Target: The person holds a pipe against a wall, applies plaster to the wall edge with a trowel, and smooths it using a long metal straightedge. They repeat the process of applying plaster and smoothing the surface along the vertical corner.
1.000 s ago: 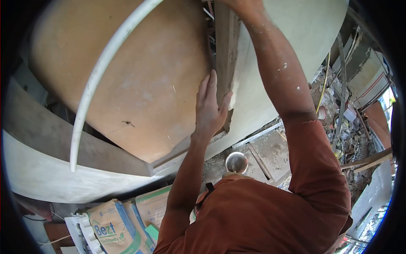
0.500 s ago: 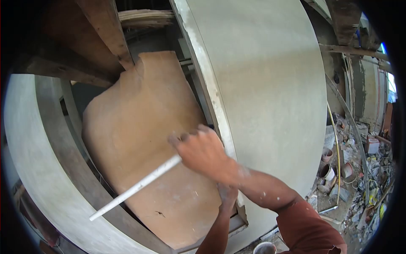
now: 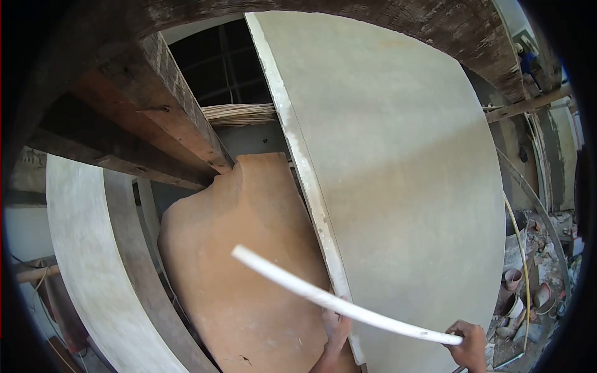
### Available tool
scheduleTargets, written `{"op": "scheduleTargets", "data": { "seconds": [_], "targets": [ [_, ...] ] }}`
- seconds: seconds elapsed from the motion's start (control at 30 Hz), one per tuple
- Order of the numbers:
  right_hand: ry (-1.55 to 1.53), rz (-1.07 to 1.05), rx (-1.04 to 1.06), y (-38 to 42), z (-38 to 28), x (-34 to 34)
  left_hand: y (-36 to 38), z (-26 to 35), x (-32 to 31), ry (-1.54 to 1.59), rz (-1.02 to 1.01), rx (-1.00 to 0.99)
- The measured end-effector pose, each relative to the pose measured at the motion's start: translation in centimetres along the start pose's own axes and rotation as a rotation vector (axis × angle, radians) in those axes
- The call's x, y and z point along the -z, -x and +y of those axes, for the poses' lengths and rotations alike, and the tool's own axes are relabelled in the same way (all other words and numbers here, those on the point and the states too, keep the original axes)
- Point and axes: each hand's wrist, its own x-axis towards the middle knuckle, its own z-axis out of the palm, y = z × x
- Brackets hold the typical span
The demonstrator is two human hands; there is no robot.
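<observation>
A long white bar, bowed by the lens, slants across the lower middle of the view. My right hand is closed around its right end, in front of the smooth grey-green plastered panel. The bar's far end points up and left over a brown curved sheet. My left hand is curled at the panel's white, rough edge, just under the bar. The bar partly covers its fingers, and I cannot tell what they grip.
Thick wooden beams cross at the upper left, and another timber arches overhead. A pale curved wall stands on the left. At the lower right, buckets and rubble lie on the floor beside a thin yellow pole.
My right hand has moved right and down, swinging the bar from pointing down-left to pointing up-left. The view has shifted upward; my left hand stays by the panel edge.
</observation>
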Motion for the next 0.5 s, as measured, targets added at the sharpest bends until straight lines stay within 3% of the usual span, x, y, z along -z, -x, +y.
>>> {"op": "scheduleTargets", "data": {
  "seconds": [0.07, 0.17, 0.27, 0.33, 0.4, 0.47, 0.5],
  "targets": [
    [-0.024, -0.074, -0.059, 2.3, 2.7, 2.9, -2.2, -0.1, -1.0, 0.14, 0.088, 0.004],
    [-0.056, -0.231, -0.204, 4.8, 6.2, 5.0, -6.6, 2.6, -0.2, 0.092, 0.125, 0.023],
    [-0.186, -0.046, -0.168, 7.6, 10.4, 4.6, -10.3, 3.4, 0.3, 0.127, 0.158, -0.033],
    [-0.291, -0.007, -0.297, 8.8, 11.9, 4.3, -12.4, 2.6, 0.5, 0.167, 0.135, -0.005],
    [-0.301, 0.077, -0.291, 9.9, 14.0, 3.3, -14.6, 2.4, 0.8, 0.214, 0.126, 0.004],
    [-0.318, 0.168, -0.279, 11.1, 17.2, 2.0, -16.6, 2.8, 1.1, 0.508, 0.086, 0.16],
    [-0.314, 0.166, -0.375, 11.9, 19.3, 1.4, -17.6, 3.0, 1.1, 0.614, 0.079, 0.191]
  ]
}}
